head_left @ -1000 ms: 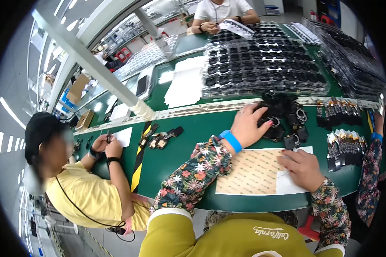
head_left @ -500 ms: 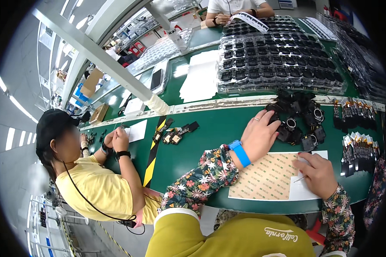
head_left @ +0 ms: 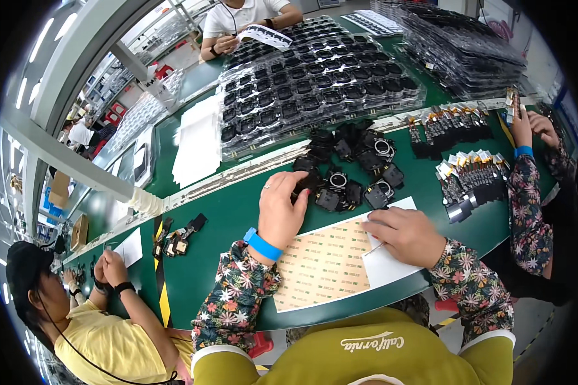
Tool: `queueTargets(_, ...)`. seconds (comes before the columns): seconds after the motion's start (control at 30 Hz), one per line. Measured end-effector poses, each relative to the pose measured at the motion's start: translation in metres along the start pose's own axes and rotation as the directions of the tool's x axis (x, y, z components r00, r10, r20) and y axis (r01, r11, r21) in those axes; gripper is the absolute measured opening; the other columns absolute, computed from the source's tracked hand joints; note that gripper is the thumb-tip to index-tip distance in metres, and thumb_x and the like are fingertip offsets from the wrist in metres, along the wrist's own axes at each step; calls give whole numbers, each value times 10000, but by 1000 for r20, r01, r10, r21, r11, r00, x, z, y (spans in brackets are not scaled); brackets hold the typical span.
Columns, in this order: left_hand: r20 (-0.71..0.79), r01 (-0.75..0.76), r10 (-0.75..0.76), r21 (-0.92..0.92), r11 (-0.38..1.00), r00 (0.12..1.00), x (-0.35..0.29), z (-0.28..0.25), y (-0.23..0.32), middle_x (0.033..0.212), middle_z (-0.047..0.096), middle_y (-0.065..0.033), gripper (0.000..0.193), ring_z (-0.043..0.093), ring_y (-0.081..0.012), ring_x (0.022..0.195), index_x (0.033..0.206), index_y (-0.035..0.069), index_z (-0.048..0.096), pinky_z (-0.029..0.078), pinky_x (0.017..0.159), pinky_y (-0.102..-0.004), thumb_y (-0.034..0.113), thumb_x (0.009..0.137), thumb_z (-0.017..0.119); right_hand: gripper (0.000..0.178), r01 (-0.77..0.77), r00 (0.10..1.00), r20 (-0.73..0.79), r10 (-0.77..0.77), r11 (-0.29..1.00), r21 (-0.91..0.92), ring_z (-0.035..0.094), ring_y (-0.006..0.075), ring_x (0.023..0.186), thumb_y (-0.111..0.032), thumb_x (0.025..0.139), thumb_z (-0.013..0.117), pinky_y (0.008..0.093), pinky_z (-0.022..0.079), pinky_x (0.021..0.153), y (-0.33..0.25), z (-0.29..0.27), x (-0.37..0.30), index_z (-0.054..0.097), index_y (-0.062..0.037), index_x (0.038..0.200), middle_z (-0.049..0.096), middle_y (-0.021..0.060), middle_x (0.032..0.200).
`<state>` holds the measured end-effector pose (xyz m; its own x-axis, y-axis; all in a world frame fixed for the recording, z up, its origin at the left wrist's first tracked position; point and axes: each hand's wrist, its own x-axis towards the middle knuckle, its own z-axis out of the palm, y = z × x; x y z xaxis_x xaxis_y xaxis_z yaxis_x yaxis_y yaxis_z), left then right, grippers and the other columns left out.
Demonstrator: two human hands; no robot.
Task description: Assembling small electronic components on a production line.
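Observation:
At the left edge of a heap of black plastic housings (head_left: 340, 170), my left hand (head_left: 281, 208) curls its thumb and fingers around a dark housing (head_left: 298, 187), partly hidden by the fingers. Some housings in the heap carry a silver ring. My right hand (head_left: 410, 237) is closed above a white sheet (head_left: 388, 269), with a thin metal tool (head_left: 375, 248) poking out under its fingers; its kind is unclear. Beside it, a tan sheet of printed backing paper (head_left: 321, 263) lies flat on the green table.
Bundles of small flex-cable parts (head_left: 472, 183) lie to the right. Beyond a ledge stand clear trays of black parts (head_left: 315, 83) and stacked trays (head_left: 456, 51). Co-workers sit left (head_left: 109, 321), across, and at right (head_left: 530, 173). A yellow-black tape stripe (head_left: 163, 295) crosses the table.
The view has swung right, bringing a co-worker's arms in at the right. My left hand has gone from stretched over the heap's edge to curled around a housing. My right hand stays over the sheets.

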<state>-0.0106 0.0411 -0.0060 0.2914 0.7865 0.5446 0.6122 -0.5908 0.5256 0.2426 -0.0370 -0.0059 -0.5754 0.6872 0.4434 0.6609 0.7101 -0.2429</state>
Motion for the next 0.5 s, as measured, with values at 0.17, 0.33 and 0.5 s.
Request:
queueTargets(0.17, -70, -7, 12, 62, 998, 997, 5, 2, 1, 819, 621, -82, 265, 584, -259, 826, 958, 49, 636, 426, 761, -370, -14, 702, 652, 292, 31, 998, -50, -30, 999, 19, 626, 213, 793, -53, 723, 631, 315, 520, 624, 2, 3, -1, 628, -92, 1012, 611, 45, 979)
queueTargets(0.33, -143, -14, 18, 32, 999, 989, 5, -6, -7, 838, 619, -80, 234, 592, -170, 757, 994, 13, 631, 465, 649, -280, -46, 770, 603, 255, -49, 988, -148, 50, 999, 10, 627, 217, 737, -59, 743, 660, 337, 511, 583, 8, -15, -4, 626, -83, 994, 604, 49, 920)
queueTargets(0.5, 56, 332, -349, -481, 812, 935, 4, -23, 11, 889, 620, -21, 289, 571, -86, 753, 1149, 12, 582, 434, 605, -196, 8, 860, 579, 138, -584, 782, -383, 491, 792, -177, 592, 310, 668, -82, 730, 685, 373, 484, 567, 32, -37, -13, 592, -44, 826, 560, 120, 810)
